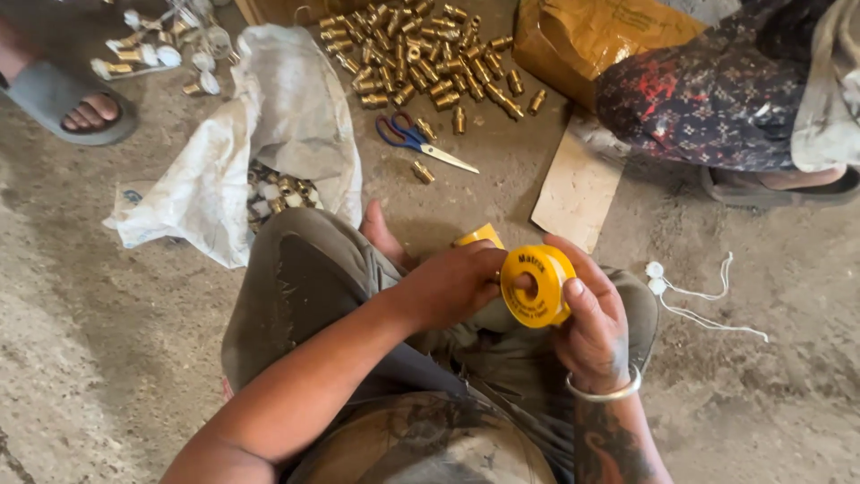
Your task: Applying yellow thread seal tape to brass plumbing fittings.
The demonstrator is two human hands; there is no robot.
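Observation:
A round yellow spool of sealing tape [537, 285] is held up in front of my lap. My right hand [594, 315] grips its right side, thumb across the face, a metal bangle on the wrist. My left hand [451, 284] closes on its left edge, with a second yellow piece [479, 236] showing just behind the knuckles. I sit on the dirt floor with my knee raised and a bare foot beyond my hands.
A heap of brass fittings [421, 54] lies ahead, with blue-handled scissors [414, 139] beside it. A white sack [269, 125] holds more fittings at left. Cardboard [578, 184], white string [708, 300], another person's patterned legs [717, 90] and a sandalled foot [76, 103] are nearby.

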